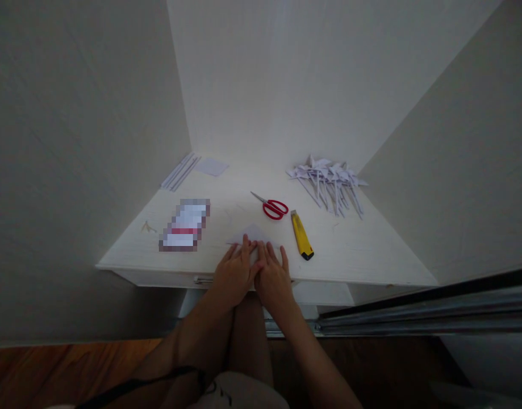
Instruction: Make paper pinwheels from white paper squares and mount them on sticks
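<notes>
Paper [255, 231] under left hand [234, 275], right hand [274, 279], fingers extended; pixelated panel [185, 225] unreadable.

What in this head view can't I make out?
All in the head view:
- White sheet: near part hidden under the left hand and right hand; pinched or only pressed, unclear.
- Flat object: blurred by pixelation.
- Paper pile: overlap hides the count.
- Yellow cutter: blade state too small to tell.
</notes>
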Available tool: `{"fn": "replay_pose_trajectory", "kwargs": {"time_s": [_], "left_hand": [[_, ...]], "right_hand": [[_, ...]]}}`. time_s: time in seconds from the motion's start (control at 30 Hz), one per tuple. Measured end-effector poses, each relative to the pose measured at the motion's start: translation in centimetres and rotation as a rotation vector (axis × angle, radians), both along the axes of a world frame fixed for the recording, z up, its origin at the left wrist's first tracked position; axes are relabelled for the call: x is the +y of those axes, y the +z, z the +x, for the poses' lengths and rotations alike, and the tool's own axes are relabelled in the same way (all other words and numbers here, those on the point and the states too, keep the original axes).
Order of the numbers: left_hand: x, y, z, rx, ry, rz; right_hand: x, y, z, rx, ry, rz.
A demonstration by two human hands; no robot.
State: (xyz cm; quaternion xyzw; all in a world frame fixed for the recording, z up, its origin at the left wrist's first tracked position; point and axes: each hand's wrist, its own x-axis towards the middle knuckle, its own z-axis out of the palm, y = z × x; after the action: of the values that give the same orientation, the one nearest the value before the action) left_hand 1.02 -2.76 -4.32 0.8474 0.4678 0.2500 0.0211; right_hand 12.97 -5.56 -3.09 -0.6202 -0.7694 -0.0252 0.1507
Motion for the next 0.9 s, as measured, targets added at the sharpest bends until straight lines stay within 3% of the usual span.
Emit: {"fn": "replay_pose_trajectory", "kwargs": {"time_s": [0.13, 0.33, 0.47, 0.53, 0.6, 0.67, 0.77, 0.9], "left_hand": [[-0.7, 0.7, -1.5, 0.002, 0.081, 0.014], [-0.5, 0.7, -4.8, 0.027, 0.243, 0.073], [-0.3, 1.7, -4.8, 0.081, 0.268, 0.155], [0.0, 2.6, -3.6, 0.075, 0.218, 0.185], [0.7, 3.2, -2.1, 0.080, 0.085, 0.154], [1.7, 3.6, -0.9, 0.106, -0.036, 0.066], [3.1, 3.8, 0.0, 0.176, -0.085, -0.071], [3.6, 4.0, 0.3, 0.372, -0.185, 0.006]], "right_hand": [[-0.2, 0.2, 1.8, 0.000, -0.108, 0.042], [-0.4, 0.4, 3.2, -0.012, -0.089, 0.062], [-0.2, -0.3, 3.3, 0.039, -0.067, 0.123], [-0.1, -0.5, 3.5, 0.094, -0.049, 0.148], [0.1, -0.4, 3.7, 0.160, -0.034, 0.164], [0.2, 0.0, 3.9, 0.237, -0.026, 0.161], [0.3, 0.5, 4.3, 0.357, -0.002, 0.148], [0.4, 0.9, 5.0, 0.486, 0.045, 0.169]]}}
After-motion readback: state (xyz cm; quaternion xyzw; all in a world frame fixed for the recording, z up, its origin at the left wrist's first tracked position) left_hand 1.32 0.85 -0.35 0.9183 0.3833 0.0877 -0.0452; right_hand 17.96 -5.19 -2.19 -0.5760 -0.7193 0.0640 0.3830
